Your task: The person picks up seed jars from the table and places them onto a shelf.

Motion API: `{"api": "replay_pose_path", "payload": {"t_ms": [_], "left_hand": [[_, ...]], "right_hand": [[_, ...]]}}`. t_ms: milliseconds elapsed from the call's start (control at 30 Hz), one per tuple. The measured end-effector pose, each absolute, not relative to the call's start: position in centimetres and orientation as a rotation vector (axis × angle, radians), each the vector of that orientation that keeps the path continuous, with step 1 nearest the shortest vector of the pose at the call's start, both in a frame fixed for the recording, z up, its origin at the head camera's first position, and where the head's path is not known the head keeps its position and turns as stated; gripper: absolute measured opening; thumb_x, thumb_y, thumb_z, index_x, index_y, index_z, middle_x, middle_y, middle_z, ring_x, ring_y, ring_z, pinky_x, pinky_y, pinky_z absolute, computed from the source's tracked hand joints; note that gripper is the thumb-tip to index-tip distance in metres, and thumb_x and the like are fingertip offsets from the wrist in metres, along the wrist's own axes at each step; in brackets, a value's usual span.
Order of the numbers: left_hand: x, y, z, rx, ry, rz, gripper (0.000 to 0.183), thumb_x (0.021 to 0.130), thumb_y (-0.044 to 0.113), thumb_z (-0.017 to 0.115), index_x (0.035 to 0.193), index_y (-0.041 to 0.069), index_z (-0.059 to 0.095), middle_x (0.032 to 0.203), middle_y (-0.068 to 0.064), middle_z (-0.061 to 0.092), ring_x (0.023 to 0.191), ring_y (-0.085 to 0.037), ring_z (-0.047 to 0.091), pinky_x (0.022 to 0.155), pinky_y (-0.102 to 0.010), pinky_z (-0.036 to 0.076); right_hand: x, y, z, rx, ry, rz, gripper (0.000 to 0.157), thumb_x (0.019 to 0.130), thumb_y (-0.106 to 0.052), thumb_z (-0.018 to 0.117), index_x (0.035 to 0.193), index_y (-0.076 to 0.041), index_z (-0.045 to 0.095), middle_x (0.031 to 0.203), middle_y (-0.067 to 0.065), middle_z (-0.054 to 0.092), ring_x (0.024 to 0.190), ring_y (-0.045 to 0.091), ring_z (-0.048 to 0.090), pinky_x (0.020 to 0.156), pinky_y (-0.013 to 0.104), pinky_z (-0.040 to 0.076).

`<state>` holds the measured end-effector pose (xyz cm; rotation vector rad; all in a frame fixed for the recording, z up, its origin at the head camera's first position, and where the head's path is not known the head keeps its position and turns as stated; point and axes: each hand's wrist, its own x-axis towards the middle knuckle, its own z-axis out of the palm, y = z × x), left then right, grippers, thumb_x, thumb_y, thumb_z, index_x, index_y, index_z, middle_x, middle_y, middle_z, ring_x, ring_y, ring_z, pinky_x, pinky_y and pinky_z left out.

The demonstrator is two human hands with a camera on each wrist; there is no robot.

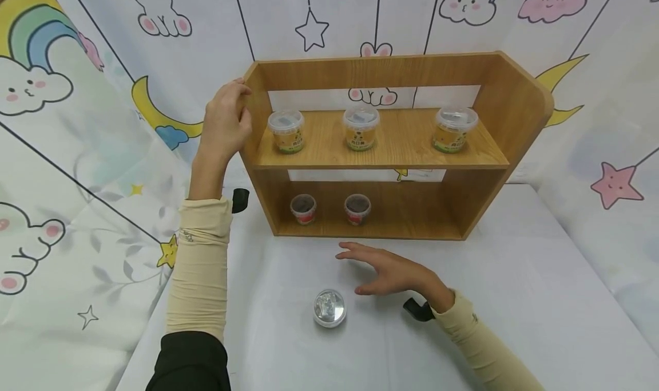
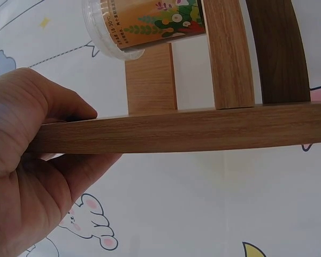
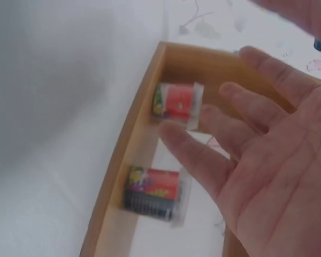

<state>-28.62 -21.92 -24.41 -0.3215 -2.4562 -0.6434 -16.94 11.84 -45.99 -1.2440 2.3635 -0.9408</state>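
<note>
My left hand (image 1: 225, 121) grips the upper left edge of a two-tier wooden shelf (image 1: 376, 71). In the left wrist view, thumb and fingers lie on opposite faces of the board (image 2: 192, 131). Fingers spread, my right hand (image 1: 393, 272) hovers over the table in front of the shelf and holds nothing. Left of it and nearer me sits a small round clear container (image 1: 329, 308) with a shiny top; its contents cannot be made out. Two small red-labelled cups (image 1: 304, 209) (image 1: 357, 209) stand on the lower tier, blurred in the right wrist view.
Three clear-lidded tubs with yellow labels stand on the upper tier: a left tub (image 1: 287, 132), a middle tub (image 1: 361, 129) and a right tub (image 1: 454, 130). A white cloth (image 1: 515, 299) covers the table. Behind the shelf hangs a cartoon-printed backdrop (image 1: 340, 13).
</note>
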Motion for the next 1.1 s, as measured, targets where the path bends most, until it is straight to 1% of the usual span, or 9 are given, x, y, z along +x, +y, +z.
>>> {"api": "replay_pose_path", "payload": {"t_ms": [133,267,367,500,600,667,767,833,1100], "left_hand": [[-28.6,-21.9,-24.3,-0.31,-2.458,-0.652,0.034,0.098,0.0,0.049,0.132,-0.001,0.055,0.151,-0.007,0.043,0.14,-0.016,0.036,0.111,-0.03,0.032],[-28.6,-21.9,-24.2,-0.31,-2.463,-0.661,0.035,0.098,0.0,0.05,0.132,-0.001,0.054,0.151,-0.007,0.043,0.14,-0.016,0.036,0.111,-0.031,0.032],[-28.6,-21.9,-24.2,-0.312,-2.463,-0.658,0.035,0.097,0.0,0.05,0.132,-0.001,0.054,0.15,-0.008,0.044,0.14,-0.016,0.037,0.111,-0.03,0.032],[-28.7,-22.0,-24.1,-0.309,-2.464,-0.656,0.035,0.097,0.0,0.05,0.131,-0.001,0.055,0.15,-0.008,0.044,0.139,-0.017,0.037,0.111,-0.03,0.032],[-28.7,-22.0,-24.1,-0.306,-2.469,-0.658,0.035,0.097,0.0,0.05,0.132,0.0,0.055,0.15,-0.007,0.044,0.14,-0.017,0.037,0.111,-0.03,0.032],[-28.6,-21.9,-24.2,-0.303,-2.473,-0.66,0.036,0.097,0.0,0.05,0.132,0.0,0.054,0.151,-0.007,0.043,0.14,-0.016,0.037,0.112,-0.03,0.032],[-28.6,-21.9,-24.3,-0.298,-2.477,-0.663,0.036,0.097,0.0,0.05,0.133,0.0,0.054,0.151,-0.007,0.043,0.14,-0.016,0.036,0.112,-0.03,0.032],[-28.6,-21.9,-24.3,-0.298,-2.475,-0.661,0.035,0.097,0.0,0.05,0.132,0.0,0.054,0.151,-0.007,0.043,0.14,-0.016,0.036,0.111,-0.03,0.032],[-28.5,-21.8,-24.3,-0.293,-2.476,-0.664,0.036,0.097,0.0,0.05,0.133,0.0,0.054,0.151,-0.007,0.043,0.14,-0.016,0.036,0.111,-0.031,0.033]], "right_hand": [[-16.1,11.7,-45.8,-1.294,2.294,-0.961,0.073,0.082,-0.026,0.081,0.145,-0.035,0.045,0.159,-0.012,0.026,0.144,0.012,0.026,0.113,0.044,0.032],[-15.4,11.8,-46.1,-1.358,2.259,-0.965,0.069,0.081,-0.026,0.083,0.141,-0.032,0.051,0.157,-0.009,0.031,0.144,0.015,0.029,0.113,0.044,0.033],[-14.9,11.9,-46.3,-1.4,2.24,-0.972,0.063,0.081,-0.024,0.083,0.138,-0.028,0.056,0.156,-0.006,0.034,0.142,0.018,0.033,0.111,0.043,0.035],[-14.3,11.7,-46.4,-1.42,2.21,-1.005,0.05,0.083,-0.022,0.081,0.129,-0.024,0.063,0.153,-0.004,0.04,0.139,0.019,0.039,0.109,0.041,0.039],[-14.0,11.6,-46.5,-1.403,2.195,-1.033,0.041,0.084,-0.02,0.08,0.123,-0.024,0.066,0.149,-0.002,0.045,0.136,0.019,0.043,0.101,0.039,0.047],[-13.8,11.5,-46.7,-1.39,2.174,-1.055,0.036,0.085,-0.019,0.079,0.119,-0.024,0.068,0.147,0.002,0.048,0.134,0.021,0.047,0.094,0.038,0.052],[-13.6,11.3,-47.0,-1.382,2.158,-1.069,0.032,0.086,-0.017,0.078,0.117,-0.023,0.069,0.144,0.008,0.051,0.129,0.024,0.051,0.084,0.034,0.056],[-13.4,11.2,-47.3,-1.392,2.159,-1.075,0.03,0.086,-0.017,0.078,0.115,-0.022,0.07,0.143,0.011,0.053,0.127,0.024,0.053,0.081,0.032,0.057],[-12.7,10.8,-48.2,-1.463,2.245,-1.075,0.023,0.085,-0.016,0.079,0.106,-0.02,0.07,0.137,0.007,0.058,0.117,0.015,0.059,0.074,0.02,0.055]]}}
